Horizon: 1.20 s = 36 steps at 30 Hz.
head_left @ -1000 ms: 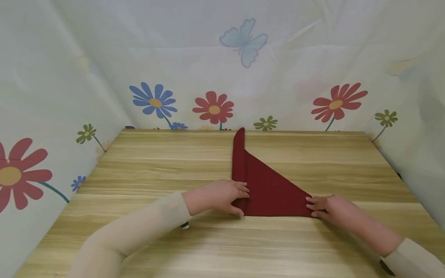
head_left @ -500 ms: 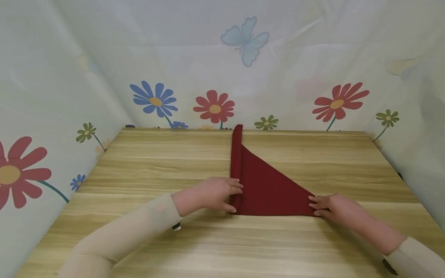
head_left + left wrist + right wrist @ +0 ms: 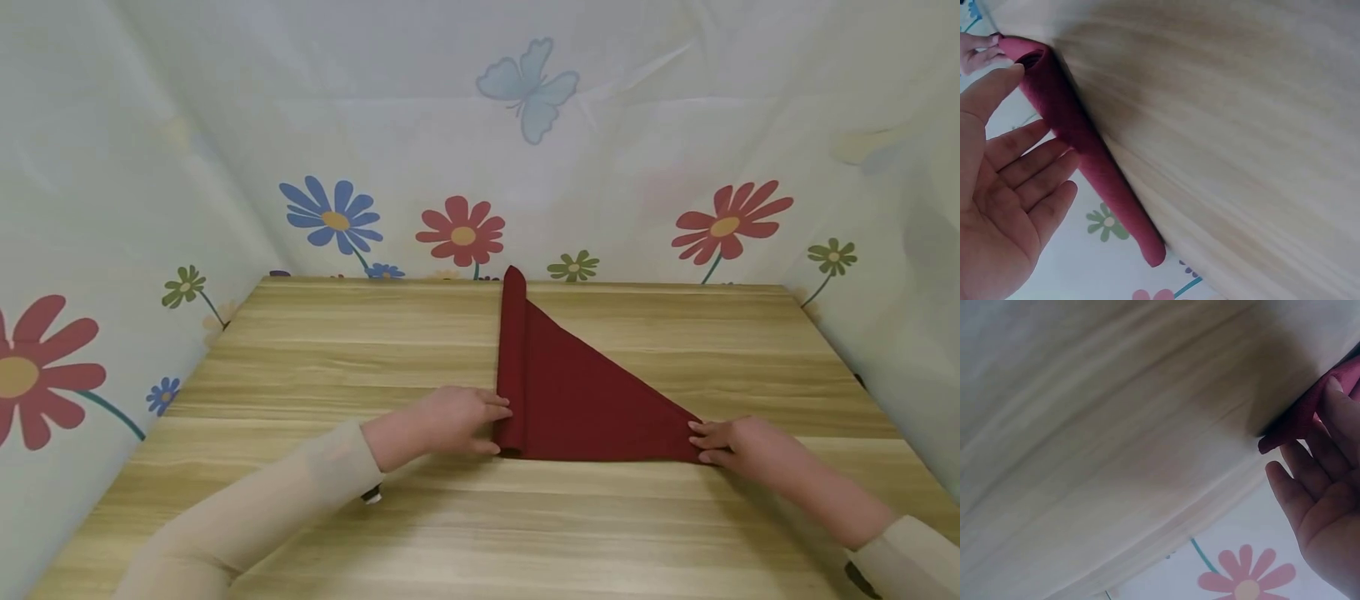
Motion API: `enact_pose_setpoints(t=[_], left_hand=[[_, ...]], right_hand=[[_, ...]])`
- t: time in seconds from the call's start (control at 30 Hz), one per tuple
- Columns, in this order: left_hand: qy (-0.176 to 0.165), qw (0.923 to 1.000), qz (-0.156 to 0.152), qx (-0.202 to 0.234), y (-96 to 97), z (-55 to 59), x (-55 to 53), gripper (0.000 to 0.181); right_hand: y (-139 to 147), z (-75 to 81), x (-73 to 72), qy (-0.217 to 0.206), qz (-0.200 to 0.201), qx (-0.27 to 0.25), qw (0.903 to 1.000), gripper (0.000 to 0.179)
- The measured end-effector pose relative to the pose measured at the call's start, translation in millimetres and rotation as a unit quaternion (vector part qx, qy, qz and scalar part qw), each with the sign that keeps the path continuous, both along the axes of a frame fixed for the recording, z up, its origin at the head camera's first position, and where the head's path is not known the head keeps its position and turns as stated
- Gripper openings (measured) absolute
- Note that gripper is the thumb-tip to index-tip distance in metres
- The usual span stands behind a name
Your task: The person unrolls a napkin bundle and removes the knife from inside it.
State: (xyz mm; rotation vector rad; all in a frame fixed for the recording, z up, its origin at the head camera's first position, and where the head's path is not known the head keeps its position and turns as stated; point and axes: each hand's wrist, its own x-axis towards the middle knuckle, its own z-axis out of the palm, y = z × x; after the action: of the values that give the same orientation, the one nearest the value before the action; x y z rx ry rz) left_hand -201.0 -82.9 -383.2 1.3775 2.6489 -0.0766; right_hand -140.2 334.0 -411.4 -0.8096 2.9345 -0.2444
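A dark red cloth [image 3: 592, 400] lies on the table, its left side rolled into a long tube and the rest spread as a flat triangle. My left hand [image 3: 453, 421] touches the near part of the roll. In the left wrist view its fingers lie loosely extended against the rolled cloth [image 3: 1110, 181], the thumb at the roll's open end. At the triangle's right corner, my right hand [image 3: 757, 450] pinches the cloth. The right wrist view has the thumb on that cloth corner [image 3: 1300, 415], with some fingers partly hidden.
The wood-grain table [image 3: 360, 333] extends around the cloth on all sides. A pale curtain [image 3: 615, 142] printed with flowers and a butterfly hangs behind the table and along both sides. The roll's far tip reaches the table's back edge.
The left hand and the roll have shifted slightly left. My right hand has moved right with the corner, and the flat part of the cloth looks wider.
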Motion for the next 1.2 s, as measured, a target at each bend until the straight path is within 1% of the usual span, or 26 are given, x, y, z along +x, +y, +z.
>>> enact_pose_setpoints(t=[0.17,0.23,0.33,0.4,0.53,0.63,0.8,0.87,1.07,1.2], left_hand=[[0.015,0.9997,-0.003,0.017,5.6,2.6,0.0,0.045],[0.011,0.9998,-0.006,0.016,11.8,4.2,-0.6,0.046],[-0.001,1.0,-0.008,0.0,23.7,4.5,-3.5,0.053],[-0.006,0.9998,-0.006,-0.016,30.9,2.0,-6.7,0.057],[-0.013,0.9986,0.012,-0.05,39.0,-3.6,-12.6,0.063],[-0.026,0.9973,0.026,-0.064,39.2,-4.8,-14.0,0.066],[-0.05,0.9962,0.04,-0.06,33.3,-2.5,-13.0,0.07],[-0.052,0.996,0.045,-0.057,30.4,-1.5,-12.2,0.072],[-0.04,0.9965,0.048,-0.056,24.0,1.2,-9.5,0.078],[-0.026,0.9974,0.045,-0.05,20.6,0.5,-6.7,0.078]], right_hand=[[-0.7,1.6,-1.1,-0.001,0.001,0.008,1.0,0.027],[-1.7,2.7,-1.2,-0.005,-0.003,0.012,0.9999,0.028],[-3.2,4.1,-1.4,-0.011,-0.011,0.017,0.9997,0.029],[-3.6,4.7,-1.7,-0.014,-0.016,0.02,0.9996,0.029],[-3.2,4.9,-2.1,-0.018,-0.021,0.026,0.9993,0.03],[-2.2,4.6,-1.5,-0.015,-0.025,0.029,0.9991,0.03],[-0.7,3.3,-0.2,-0.013,-0.028,0.028,0.9991,0.029],[-0.4,2.8,0.4,-0.012,-0.029,0.027,0.9991,0.029],[1.3,2.1,1.3,0.003,-0.026,0.026,0.9993,0.029],[0.9,2.3,1.4,0.002,-0.03,0.024,0.9993,0.029]])
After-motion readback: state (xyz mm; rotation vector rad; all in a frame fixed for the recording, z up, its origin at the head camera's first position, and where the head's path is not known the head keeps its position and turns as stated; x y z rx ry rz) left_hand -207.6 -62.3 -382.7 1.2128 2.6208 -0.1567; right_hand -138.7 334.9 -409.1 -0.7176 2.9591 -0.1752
